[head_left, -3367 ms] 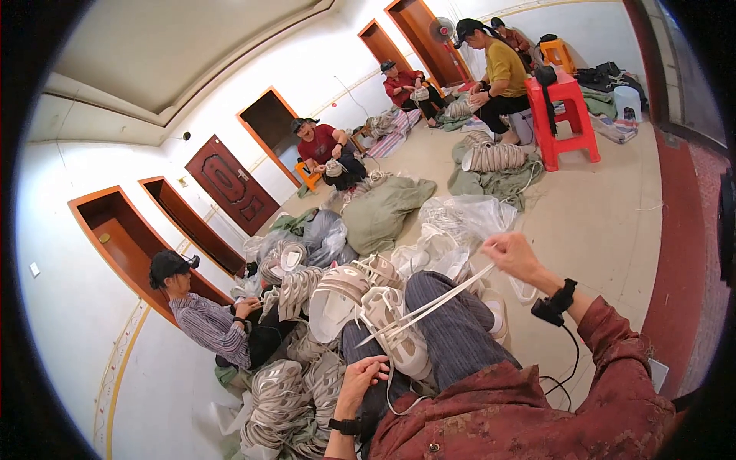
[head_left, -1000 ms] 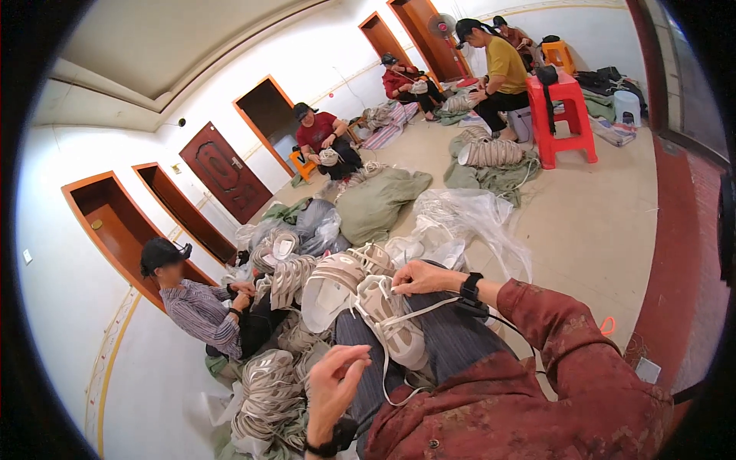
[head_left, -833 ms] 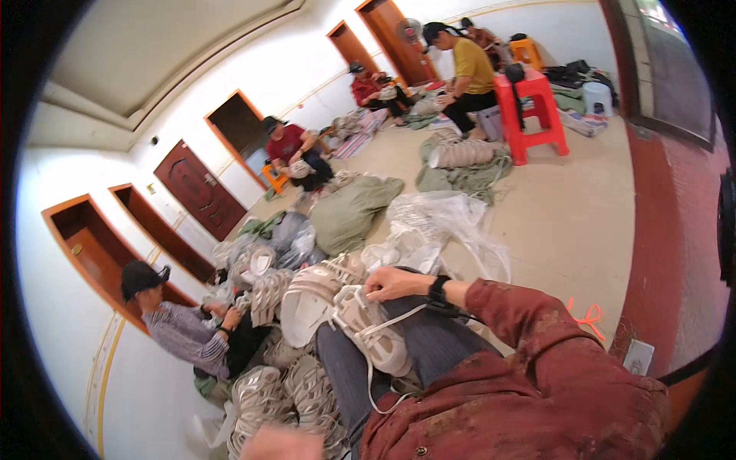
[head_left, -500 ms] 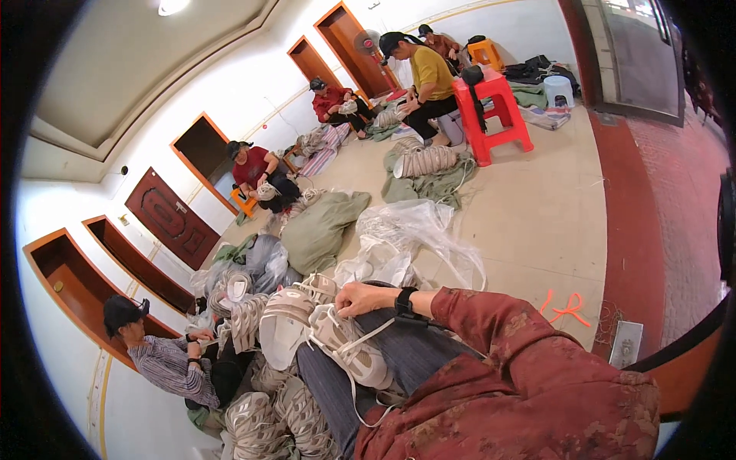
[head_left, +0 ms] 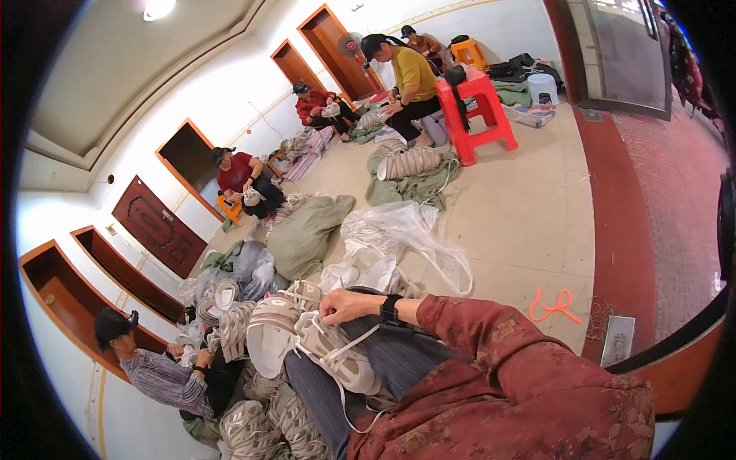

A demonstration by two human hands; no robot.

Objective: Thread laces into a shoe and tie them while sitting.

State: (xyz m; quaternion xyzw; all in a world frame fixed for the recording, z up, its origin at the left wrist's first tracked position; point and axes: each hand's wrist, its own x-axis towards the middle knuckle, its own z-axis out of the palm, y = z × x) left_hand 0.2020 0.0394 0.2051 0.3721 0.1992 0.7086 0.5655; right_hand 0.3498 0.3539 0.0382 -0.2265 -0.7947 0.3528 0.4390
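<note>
Right hand [head_left: 342, 307] is gripping the upper end of the shoe [head_left: 349, 369], fingers bent in with hardly any gap; can't say whether they're pinching the tongue, the lace or both. Left hand is sitting outside the frame, so no telling how its grip stands. Shoe (beige and white) is lying in the wearer's lap, toe pointing back at the body, resting on the dark striped trousers [head_left: 406, 356] between the thighs. One strand of white lace [head_left: 360, 342] is running up toward the right wrist, which is wearing a black strap [head_left: 389, 309]; a loose end is trailing down over the trousers. Just left of the shoe, a stack of nested shoes [head_left: 270, 345] is showing a pale insole, and more shoes [head_left: 247, 429] are lying heaped at lower left. Beyond the knees, a clear plastic bag [head_left: 383, 226] is lying near a green sack [head_left: 310, 238]. Orange cord [head_left: 556, 308] is lying on the floor to the right. Co-worker in a striped shirt [head_left: 162, 379] is sitting at left, handling something pale
</note>
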